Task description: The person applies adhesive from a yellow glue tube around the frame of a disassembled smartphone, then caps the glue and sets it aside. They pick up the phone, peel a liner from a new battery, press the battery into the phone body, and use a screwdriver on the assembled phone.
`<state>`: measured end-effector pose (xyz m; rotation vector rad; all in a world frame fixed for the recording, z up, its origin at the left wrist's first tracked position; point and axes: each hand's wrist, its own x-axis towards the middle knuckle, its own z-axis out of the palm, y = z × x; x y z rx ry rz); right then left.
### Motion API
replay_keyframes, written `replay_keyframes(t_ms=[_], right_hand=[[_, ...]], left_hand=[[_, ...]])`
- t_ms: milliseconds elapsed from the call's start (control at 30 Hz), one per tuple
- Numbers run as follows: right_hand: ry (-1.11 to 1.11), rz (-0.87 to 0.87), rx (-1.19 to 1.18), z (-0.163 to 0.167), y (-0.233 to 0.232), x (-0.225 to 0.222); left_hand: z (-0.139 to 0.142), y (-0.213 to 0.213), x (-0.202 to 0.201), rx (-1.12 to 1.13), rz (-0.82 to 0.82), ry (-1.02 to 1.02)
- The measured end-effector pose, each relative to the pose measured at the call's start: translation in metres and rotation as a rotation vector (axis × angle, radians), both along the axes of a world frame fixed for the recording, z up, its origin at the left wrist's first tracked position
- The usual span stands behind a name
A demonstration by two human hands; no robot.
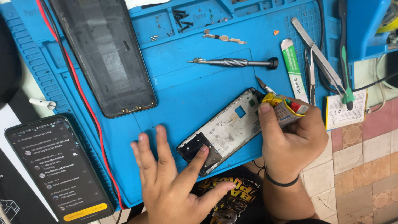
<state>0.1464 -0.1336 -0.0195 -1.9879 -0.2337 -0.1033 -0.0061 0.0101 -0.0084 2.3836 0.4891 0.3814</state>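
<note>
The left hand (174, 182) is pinning the bare metal phone frame (226, 128), lying diagonally on the blue mat (186, 91); the right hand (290, 137) is gripping a yellow glue tube (286, 108) at its upper end.

Under the hands lies a matt blue rubbery mat (195, 95), the phone frame (226, 130) beneath the left hand (174, 182) shows scuffed dull metal, the right hand (290, 137) grips a crinkled glossy tube (286, 108), beyond them a knurled metal screwdriver (234, 63).
</note>
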Motion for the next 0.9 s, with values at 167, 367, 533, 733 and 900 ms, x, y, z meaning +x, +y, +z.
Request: replay_keyframes(t_ms=[167,367,533,733,900], right_hand=[[-0.028,-0.020,-0.043,-0.0012,-0.0012,-0.0020],[-0.042,-0.025,0.026,-0.0047,-0.0026,-0.0017],[-0.052,-0.011,-0.058,-0.0053,-0.0030,-0.0010],[-0.022,-0.022,-0.015,-0.0030,-0.0008,-0.0011],[-0.033,-0.029,-0.023,-0.0056,-0.0033,-0.0025]], left_hand=[[0.0002,-0.0007,-0.0002,-0.003,0.006,0.000],[-0.0005,-0.0002,-0.0002,0.003,-0.002,-0.008],[-0.0012,0.0001,0.0000,0.004,-0.001,-0.004],[-0.0005,0.0010,-0.0004,0.007,-0.009,-0.006],[0.0016,-0.0023,0.0018,0.002,0.028,0.026]])
